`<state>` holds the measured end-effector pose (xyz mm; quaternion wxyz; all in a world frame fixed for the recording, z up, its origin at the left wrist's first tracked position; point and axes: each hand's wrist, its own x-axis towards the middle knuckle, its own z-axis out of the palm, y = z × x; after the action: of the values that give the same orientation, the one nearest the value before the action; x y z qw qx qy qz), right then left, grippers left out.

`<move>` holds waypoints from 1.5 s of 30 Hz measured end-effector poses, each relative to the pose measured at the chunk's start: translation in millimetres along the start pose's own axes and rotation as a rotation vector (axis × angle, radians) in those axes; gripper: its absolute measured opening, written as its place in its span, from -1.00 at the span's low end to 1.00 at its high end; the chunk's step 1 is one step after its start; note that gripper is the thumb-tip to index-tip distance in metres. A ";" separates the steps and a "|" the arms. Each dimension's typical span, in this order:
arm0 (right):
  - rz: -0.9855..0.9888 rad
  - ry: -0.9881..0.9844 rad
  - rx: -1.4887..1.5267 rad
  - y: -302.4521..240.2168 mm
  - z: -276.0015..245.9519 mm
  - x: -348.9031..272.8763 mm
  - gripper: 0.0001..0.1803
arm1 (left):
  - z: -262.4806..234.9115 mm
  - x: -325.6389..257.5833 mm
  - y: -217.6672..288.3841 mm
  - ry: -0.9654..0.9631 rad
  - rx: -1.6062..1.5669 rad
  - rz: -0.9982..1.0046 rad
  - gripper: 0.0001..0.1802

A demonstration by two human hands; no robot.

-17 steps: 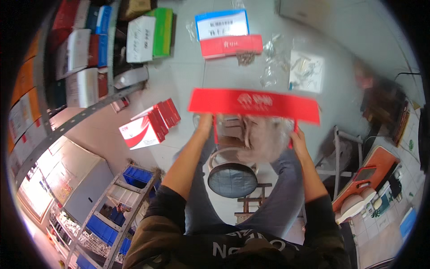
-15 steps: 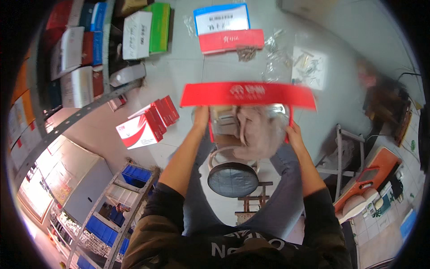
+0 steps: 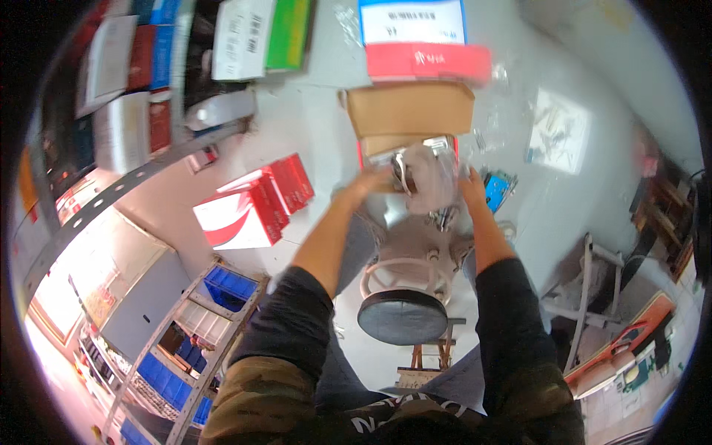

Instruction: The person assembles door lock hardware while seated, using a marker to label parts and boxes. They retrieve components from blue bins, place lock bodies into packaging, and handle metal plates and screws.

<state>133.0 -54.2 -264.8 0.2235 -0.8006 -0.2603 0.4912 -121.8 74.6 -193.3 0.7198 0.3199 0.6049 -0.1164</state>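
A box with its lid (image 3: 411,107) tipped back shows brown cardboard inside and red side walls. Metal parts and a crumpled clear plastic bag (image 3: 430,182) fill its front, with shiny metal pieces below the bag. My left hand (image 3: 371,182), smeared by motion, reaches to the left side of the bag and box. On the other side, my right hand (image 3: 471,185) is upright close against the bag's right edge. Its fingertips are partly hidden, so its grip does not show. A blue item with small metal parts (image 3: 498,191) lies just right of that hand.
A black round stool (image 3: 403,319) stands between my legs. Red-and-white boxes (image 3: 256,204) lie to the left, near a metal shelf (image 3: 111,196) of cartons. Beyond the open box are a red box (image 3: 426,63) and a white sheet with small parts (image 3: 558,132).
The red lid, facing me before, has swung back to show its brown inside. The box sits farther away, and my hands have moved slightly forward with it. The view has shifted too.
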 end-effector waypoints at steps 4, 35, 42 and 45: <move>-0.060 -0.041 -0.294 -49.0 -71.9 -83.3 -0.46 | 34.6 -123.7 23.0 0.059 0.385 0.598 -0.49; -0.284 -0.406 0.655 -1128.1 -8.1 -29.7 0.41 | -253.4 -529.7 285.8 0.727 0.482 0.974 -0.56; -0.381 0.042 0.583 -1142.7 16.4 16.3 -0.14 | -335.9 -590.6 537.1 1.363 0.629 1.415 -0.56; -0.302 -0.075 0.755 -1137.1 7.2 6.5 -0.11 | -352.1 -588.1 593.8 1.554 0.448 1.322 -0.47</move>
<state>-95.3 820.1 425.5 0.5618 -0.5967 -0.1841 0.5427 -214.7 613.4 530.2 -0.0234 0.7001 0.5703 0.4291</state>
